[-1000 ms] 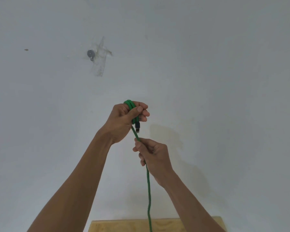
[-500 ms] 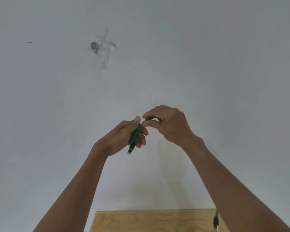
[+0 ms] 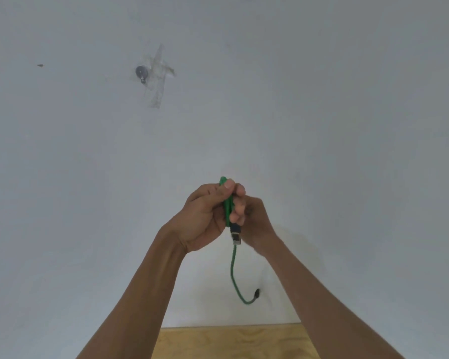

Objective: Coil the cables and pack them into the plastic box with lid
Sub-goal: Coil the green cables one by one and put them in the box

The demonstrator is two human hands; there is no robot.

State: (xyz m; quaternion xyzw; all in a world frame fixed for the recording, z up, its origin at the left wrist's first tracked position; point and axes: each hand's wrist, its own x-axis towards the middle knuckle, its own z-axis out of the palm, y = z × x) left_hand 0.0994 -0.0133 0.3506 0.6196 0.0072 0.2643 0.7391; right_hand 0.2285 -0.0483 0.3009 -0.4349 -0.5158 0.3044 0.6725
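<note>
A green cable is bunched in several loops in my left hand, which is closed around it in front of the wall. A black and silver plug sticks out below that fist. My right hand sits just behind and to the right, fingers curled against the same bundle. A loose tail of the green cable hangs down from the hands and curls right to a small dark plug. The plastic box is out of view.
A pale wall fills most of the view, with a small metal piece under clear tape at upper left. The far edge of a light wooden table shows at the bottom, between my forearms.
My right hand has come down from above the bundle to its right side. The cable's free end, near the table before, has swung up and now hangs short below my hands.
</note>
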